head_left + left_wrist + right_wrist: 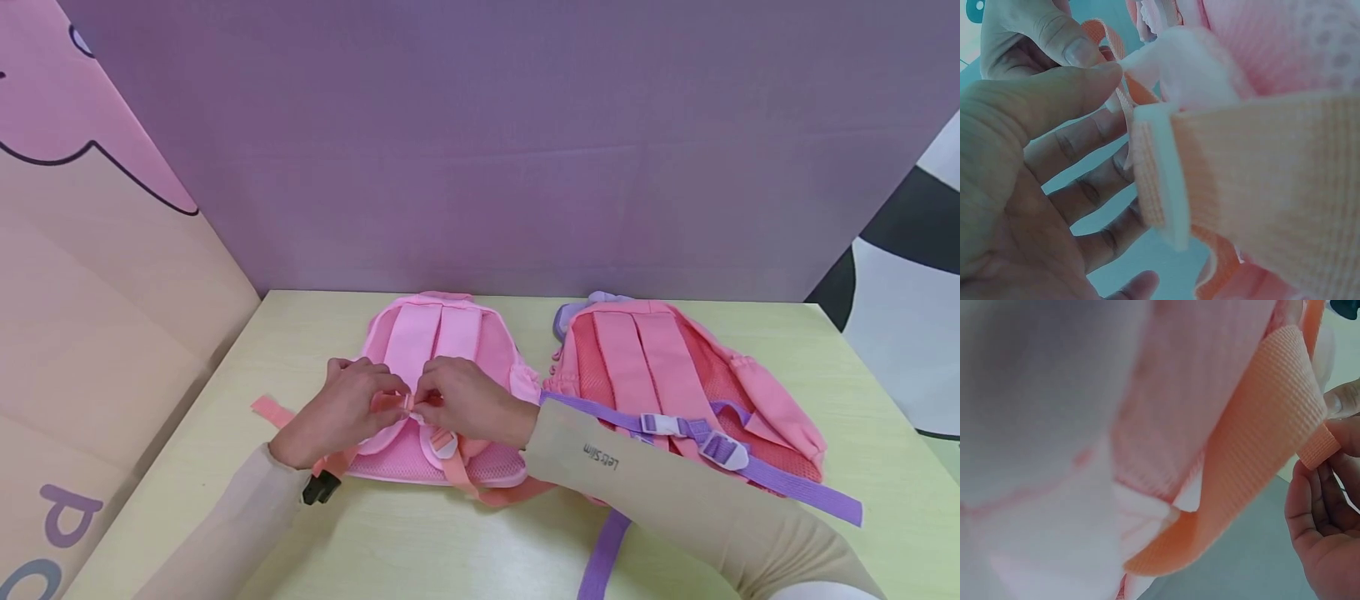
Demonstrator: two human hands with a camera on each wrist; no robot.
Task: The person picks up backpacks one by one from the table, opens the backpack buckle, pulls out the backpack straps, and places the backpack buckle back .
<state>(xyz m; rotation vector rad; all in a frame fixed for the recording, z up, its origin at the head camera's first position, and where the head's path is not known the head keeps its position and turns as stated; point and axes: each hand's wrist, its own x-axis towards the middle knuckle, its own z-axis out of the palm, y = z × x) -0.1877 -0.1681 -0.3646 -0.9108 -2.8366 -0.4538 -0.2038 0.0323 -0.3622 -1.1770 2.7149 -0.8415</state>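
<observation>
A light pink backpack [405,333] lies with its shoulder straps up. Over its left shoulder strap, my left hand [341,412] and right hand [468,400] meet fingertip to fingertip, pinching an orange webbing strap [388,402]. In the left wrist view the orange strap [1260,181] runs through a white slider buckle [1169,175], beside the left hand's spread lower fingers. The left thumb tip touches the thin webbing near the right thumb. A folded strap end [1319,447] lies between fingers in the right wrist view. The exact pinch is partly hidden.
A coral backpack [615,346] with purple straps [802,492] and white buckles lies to the right, partly under the right sleeve. A black clip [321,487] hangs by the left wrist. A purple panel [450,167] stands behind the table [420,542].
</observation>
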